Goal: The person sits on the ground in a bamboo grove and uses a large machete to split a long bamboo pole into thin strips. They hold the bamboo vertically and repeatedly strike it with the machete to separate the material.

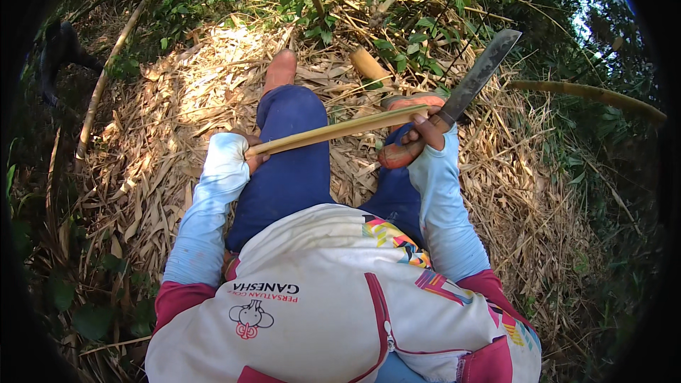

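A long, pale yellow-green bamboo strip (333, 130) lies slantwise across my lap, its right end higher. My left hand (254, 154) is closed round the strip's left end. My right hand (431, 133) grips the wooden handle of a machete (482, 74), whose dark, broad blade points up and to the right. The handle's rounded brown butt sticks out below my right hand. The strip's right end meets the fingers of my right hand near the base of the blade; whether they also pinch it, I cannot tell.
Dry bamboo leaves (184, 120) cover the ground around my legs and my shoes (281, 67). A cut bamboo piece (367, 64) lies ahead. Long stalks (106, 74) stand at the left, and a curved stalk (596, 92) reaches in from the right. Green plants (418, 35) border the far side.
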Tool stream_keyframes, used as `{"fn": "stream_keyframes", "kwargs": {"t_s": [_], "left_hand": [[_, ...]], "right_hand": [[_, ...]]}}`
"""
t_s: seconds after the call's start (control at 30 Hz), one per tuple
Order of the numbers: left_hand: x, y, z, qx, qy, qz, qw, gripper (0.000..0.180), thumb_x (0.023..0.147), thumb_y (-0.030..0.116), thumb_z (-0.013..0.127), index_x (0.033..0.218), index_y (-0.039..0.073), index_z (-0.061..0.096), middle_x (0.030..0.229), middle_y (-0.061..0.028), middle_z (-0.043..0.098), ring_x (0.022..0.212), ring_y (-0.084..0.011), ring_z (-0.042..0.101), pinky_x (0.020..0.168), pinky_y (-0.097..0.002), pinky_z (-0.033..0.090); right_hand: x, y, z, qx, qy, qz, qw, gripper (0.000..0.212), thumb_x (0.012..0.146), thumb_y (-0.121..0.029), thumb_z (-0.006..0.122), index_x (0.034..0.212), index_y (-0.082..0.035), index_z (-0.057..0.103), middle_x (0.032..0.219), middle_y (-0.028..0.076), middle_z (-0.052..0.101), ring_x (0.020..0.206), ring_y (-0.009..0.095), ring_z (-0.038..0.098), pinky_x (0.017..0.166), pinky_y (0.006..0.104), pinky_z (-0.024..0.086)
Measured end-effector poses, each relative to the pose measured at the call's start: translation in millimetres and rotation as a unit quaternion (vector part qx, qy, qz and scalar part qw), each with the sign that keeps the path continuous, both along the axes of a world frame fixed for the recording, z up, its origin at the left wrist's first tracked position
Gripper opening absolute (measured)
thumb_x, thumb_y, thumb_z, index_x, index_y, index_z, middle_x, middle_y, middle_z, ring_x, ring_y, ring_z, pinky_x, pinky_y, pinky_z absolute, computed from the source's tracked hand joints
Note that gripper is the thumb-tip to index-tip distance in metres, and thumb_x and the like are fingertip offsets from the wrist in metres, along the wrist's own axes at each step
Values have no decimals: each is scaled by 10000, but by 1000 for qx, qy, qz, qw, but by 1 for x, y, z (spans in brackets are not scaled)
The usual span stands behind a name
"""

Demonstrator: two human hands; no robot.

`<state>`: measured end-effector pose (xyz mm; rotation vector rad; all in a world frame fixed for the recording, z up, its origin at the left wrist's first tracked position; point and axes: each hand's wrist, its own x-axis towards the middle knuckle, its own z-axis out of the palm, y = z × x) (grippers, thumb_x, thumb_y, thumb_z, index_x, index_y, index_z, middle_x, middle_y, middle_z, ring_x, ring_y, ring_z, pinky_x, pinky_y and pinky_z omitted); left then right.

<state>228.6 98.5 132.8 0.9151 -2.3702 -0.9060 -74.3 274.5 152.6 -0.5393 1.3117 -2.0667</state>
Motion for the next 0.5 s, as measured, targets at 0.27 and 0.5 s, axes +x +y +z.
{"fn": "stream_keyframes", "kwargs": {"t_s": [0.27,0.5], "left_hand": [[6,-6,-12,0,-7,-13,1000,155,748,134,751,846,15,733,744,-198,659,703,-345,643,665,-393,502],[13,-7,-3,44,-128,-15,991,283,766,168,772,979,-3,700,855,-230,669,854,-396,643,781,-420,504]], "right_hand": [[-4,-7,-8,14,-59,-9,998,396,803,17,665,1103,-76,424,840,82,523,625,156,539,553,337,498],[-2,-9,1,-7,-76,39,996,308,830,-3,642,1057,-81,449,878,65,559,639,126,534,587,317,495]]}}
